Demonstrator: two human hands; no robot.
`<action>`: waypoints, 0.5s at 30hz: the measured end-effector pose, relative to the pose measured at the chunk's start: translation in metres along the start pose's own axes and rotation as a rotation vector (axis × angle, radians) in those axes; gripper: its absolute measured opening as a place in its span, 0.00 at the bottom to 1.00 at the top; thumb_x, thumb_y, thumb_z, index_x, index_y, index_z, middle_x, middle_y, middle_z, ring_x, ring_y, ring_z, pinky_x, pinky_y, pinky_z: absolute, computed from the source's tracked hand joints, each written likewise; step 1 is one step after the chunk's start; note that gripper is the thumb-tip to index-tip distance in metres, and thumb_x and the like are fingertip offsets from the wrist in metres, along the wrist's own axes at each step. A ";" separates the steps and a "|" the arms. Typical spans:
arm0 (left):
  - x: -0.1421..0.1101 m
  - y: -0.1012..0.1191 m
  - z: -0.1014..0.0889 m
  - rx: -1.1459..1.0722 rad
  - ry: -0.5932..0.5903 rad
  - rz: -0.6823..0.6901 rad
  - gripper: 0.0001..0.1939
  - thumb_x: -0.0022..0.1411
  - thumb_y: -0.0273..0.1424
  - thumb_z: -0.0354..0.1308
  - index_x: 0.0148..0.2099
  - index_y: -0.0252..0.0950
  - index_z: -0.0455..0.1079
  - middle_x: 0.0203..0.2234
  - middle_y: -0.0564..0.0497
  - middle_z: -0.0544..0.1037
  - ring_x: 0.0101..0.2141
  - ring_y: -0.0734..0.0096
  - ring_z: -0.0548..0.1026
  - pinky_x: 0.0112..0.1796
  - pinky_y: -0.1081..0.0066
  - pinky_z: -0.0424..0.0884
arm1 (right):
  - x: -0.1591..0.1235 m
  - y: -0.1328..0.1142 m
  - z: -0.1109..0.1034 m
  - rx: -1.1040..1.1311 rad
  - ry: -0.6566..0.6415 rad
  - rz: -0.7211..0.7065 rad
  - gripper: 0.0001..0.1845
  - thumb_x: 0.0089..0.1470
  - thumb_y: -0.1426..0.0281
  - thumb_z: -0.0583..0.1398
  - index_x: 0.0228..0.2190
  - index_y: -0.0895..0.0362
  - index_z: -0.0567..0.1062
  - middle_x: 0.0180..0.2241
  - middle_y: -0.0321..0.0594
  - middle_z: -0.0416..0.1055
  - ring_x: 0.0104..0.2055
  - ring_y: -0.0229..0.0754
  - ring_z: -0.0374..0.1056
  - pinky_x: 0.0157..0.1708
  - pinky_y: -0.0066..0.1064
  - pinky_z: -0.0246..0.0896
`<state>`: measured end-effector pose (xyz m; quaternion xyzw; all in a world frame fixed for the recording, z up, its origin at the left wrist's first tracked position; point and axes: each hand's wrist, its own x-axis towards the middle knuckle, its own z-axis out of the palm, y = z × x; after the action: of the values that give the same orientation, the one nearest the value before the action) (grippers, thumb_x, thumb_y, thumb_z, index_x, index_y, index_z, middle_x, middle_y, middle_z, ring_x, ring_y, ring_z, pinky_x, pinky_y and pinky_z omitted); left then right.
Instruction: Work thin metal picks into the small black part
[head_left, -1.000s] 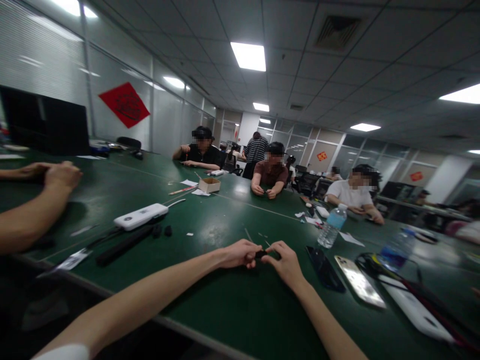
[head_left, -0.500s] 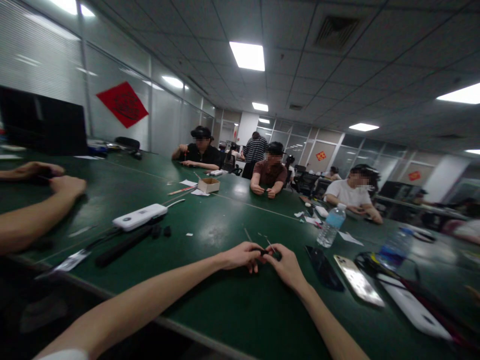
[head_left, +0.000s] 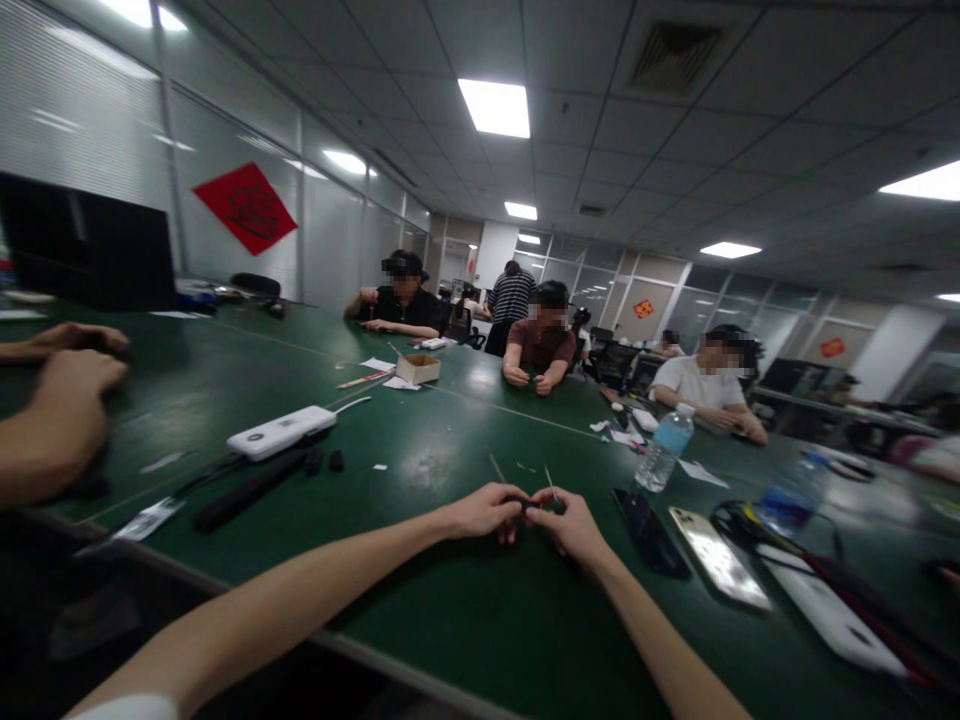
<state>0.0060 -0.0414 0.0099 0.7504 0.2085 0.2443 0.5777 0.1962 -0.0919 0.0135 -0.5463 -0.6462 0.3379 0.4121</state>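
Note:
Above the green table [head_left: 480, 610], my left hand [head_left: 491, 510] is closed, its thumb and fingers pinching a small black piece [head_left: 519, 503]. My right hand [head_left: 574, 530] is closed too, its fingertips meeting the left ones at that piece. From the right fingers rises a thin, pale-shafted tool [head_left: 550, 482] with a dark part at its base; its exact kind is too small to tell. The fingers hide most of the black piece. A thin pale strip [head_left: 496, 468] shows just beyond my left hand.
Left of my arms lie a white power bank [head_left: 281, 432] and a black bar [head_left: 247, 492]. On the right are a dark phone [head_left: 649, 535], a gold phone [head_left: 720, 557], a water bottle [head_left: 664, 450] and a white device [head_left: 829, 610]. A small box [head_left: 417, 369] stands farther back. Co-workers sit around.
The thin shaft in my right hand has tipped more upright, and my right hand has turned slightly. At the left, a co-worker's hands have shifted a little to the left.

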 end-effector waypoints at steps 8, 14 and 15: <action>0.002 0.001 0.001 -0.126 0.054 -0.029 0.22 0.57 0.41 0.52 0.50 0.33 0.63 0.31 0.47 0.73 0.24 0.74 0.72 0.23 0.74 0.65 | -0.004 -0.008 0.001 0.027 0.045 -0.053 0.20 0.45 0.57 0.61 0.37 0.57 0.71 0.27 0.36 0.71 0.14 0.29 0.54 0.09 0.21 0.47; 0.004 -0.004 -0.002 -0.307 0.109 -0.029 0.20 0.55 0.40 0.57 0.46 0.33 0.64 0.34 0.45 0.73 0.25 0.75 0.72 0.24 0.75 0.65 | -0.003 -0.010 -0.001 0.002 0.130 -0.098 0.23 0.42 0.59 0.62 0.39 0.58 0.71 0.35 0.40 0.71 0.16 0.30 0.57 0.11 0.23 0.51; 0.004 -0.004 -0.003 -0.340 0.112 -0.025 0.20 0.55 0.39 0.58 0.47 0.33 0.64 0.34 0.45 0.73 0.25 0.75 0.72 0.24 0.75 0.65 | -0.002 -0.010 -0.001 -0.006 0.147 -0.103 0.23 0.42 0.59 0.62 0.39 0.58 0.71 0.35 0.41 0.71 0.17 0.31 0.58 0.12 0.24 0.52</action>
<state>0.0075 -0.0361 0.0072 0.6247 0.2050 0.3102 0.6866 0.1930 -0.0960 0.0229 -0.5367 -0.6426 0.2734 0.4736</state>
